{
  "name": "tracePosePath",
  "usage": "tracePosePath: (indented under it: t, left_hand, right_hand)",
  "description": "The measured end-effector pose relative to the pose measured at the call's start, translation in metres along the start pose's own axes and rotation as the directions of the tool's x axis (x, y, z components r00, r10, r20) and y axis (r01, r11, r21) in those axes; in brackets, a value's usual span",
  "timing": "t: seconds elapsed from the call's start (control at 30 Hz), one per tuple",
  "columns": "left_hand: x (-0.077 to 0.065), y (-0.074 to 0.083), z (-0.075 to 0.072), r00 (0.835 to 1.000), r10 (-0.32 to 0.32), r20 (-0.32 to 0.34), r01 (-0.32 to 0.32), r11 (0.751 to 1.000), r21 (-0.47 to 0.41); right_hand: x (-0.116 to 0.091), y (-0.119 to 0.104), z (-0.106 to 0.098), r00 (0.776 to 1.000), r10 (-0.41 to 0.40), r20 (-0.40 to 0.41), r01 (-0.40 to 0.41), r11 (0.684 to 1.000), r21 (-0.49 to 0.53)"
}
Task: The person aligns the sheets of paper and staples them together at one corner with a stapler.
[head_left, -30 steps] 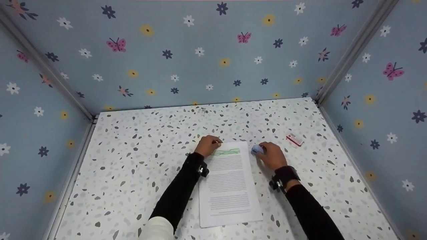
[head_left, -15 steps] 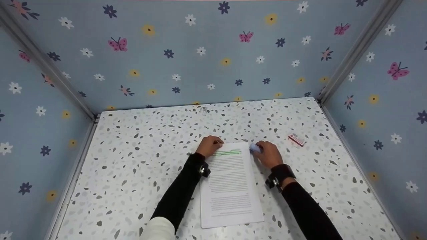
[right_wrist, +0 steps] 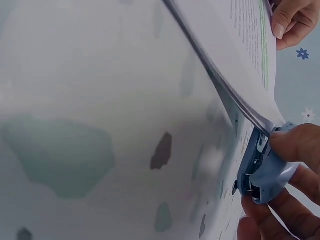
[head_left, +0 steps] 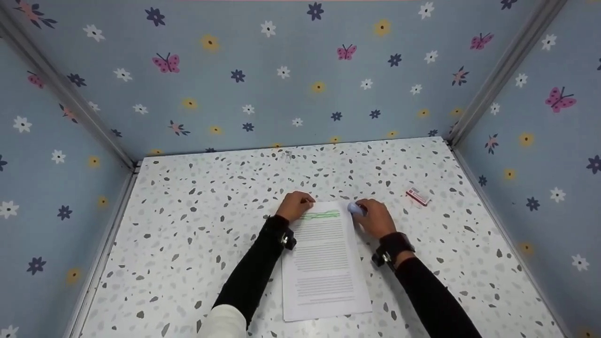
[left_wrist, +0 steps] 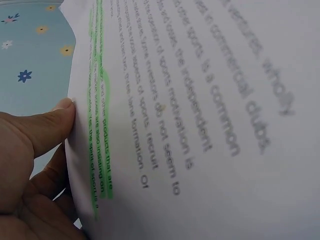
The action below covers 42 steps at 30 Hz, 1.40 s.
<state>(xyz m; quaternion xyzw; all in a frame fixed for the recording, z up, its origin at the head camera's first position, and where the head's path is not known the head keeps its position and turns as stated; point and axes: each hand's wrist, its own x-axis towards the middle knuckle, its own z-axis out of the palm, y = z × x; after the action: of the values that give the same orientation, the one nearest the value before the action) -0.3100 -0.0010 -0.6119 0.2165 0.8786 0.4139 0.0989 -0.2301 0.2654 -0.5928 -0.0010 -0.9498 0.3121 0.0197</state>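
Observation:
A stack of printed sheets (head_left: 324, 263) lies on the table, with lines near its top marked in green. My left hand (head_left: 294, 207) pinches the stack at its upper left, thumb on top in the left wrist view. My right hand (head_left: 379, 219) holds a small light blue stapler (right_wrist: 272, 172) between thumb and fingers. In the right wrist view, the stapler's mouth is around the upper right corner of the sheets, which is raised off the table. Whether the stapler is pressed down, I cannot tell.
A small red and white box (head_left: 417, 196) lies on the speckled table (head_left: 197, 244), to the right of my right hand. Blue flowered panels (head_left: 281, 89) stand at the back and both sides.
My right hand has moved left with the stapler, from beside the sheets onto their upper right corner. The left hand keeps its grip at the upper left.

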Motion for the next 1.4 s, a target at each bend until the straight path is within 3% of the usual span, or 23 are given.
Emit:
tracePosePath:
  t: [0.37, 0.8, 1.0, 1.3, 1.4]
  left_hand:
    - [0.0, 0.0, -0.001, 1.0, -0.009, -0.002, 0.009, 1.0, -0.002]
    - [0.0, -0.001, -0.002, 0.999, -0.031, -0.02, 0.031, 0.999, 0.007]
    - [0.001, -0.001, -0.001, 0.999, -0.041, -0.006, 0.041, 0.999, -0.017]
    - [-0.004, -0.003, -0.002, 0.999, 0.033, -0.022, -0.034, 0.999, -0.031]
    - [-0.003, -0.002, -0.003, 0.999, 0.03, -0.028, -0.03, 0.999, -0.03]
  right_hand:
    - [-0.013, 0.005, 0.002, 0.999, -0.036, -0.031, 0.035, 0.999, -0.014]
    - [-0.026, 0.007, 0.005, 1.0, 0.015, -0.02, -0.015, 1.0, 0.005]
    - [-0.018, 0.005, 0.007, 1.0, 0.002, -0.01, -0.002, 1.0, 0.01]
    - [0.004, -0.007, 0.005, 0.999, -0.046, -0.017, 0.046, 0.999, -0.001]
    - [0.009, -0.008, 0.008, 0.998, -0.06, -0.012, 0.06, 0.998, 0.006]
